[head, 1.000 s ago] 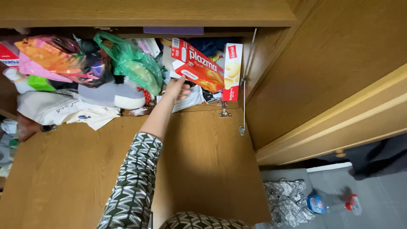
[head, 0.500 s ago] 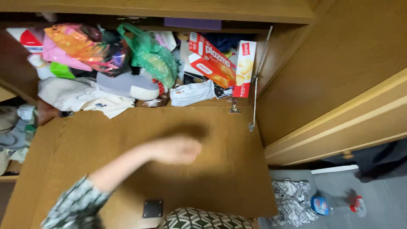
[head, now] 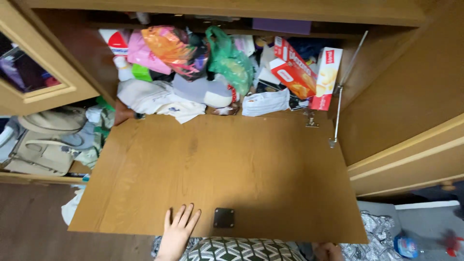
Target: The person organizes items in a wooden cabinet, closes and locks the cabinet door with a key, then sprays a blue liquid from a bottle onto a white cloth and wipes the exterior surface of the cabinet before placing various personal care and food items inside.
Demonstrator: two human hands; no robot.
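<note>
Left hand (head: 178, 231) flat on near edge of drop-down cabinet door (head: 217, 164), fingers (head: 186, 216) spread, gripping nothing. Right hand (head: 327, 251) barely visible at door's 5 o'clock corner — grasp cannot be told. Black latch plate (head: 224, 218) just beside left hand. Risk: red biscuit box (head: 292, 72) (tilted, at 1 o'clock) and white packet (head: 266, 102) may slide out — pile loosely stacked.

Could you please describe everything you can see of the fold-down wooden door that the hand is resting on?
The fold-down door is a flat panel of light brown wood-grain board, lying open and roughly level below the crammed compartment. A dark square plate sits near its front edge. A metal hinge and stay rod hold its right side. The left hand lies flat, fingers spread, on the front edge.
</note>
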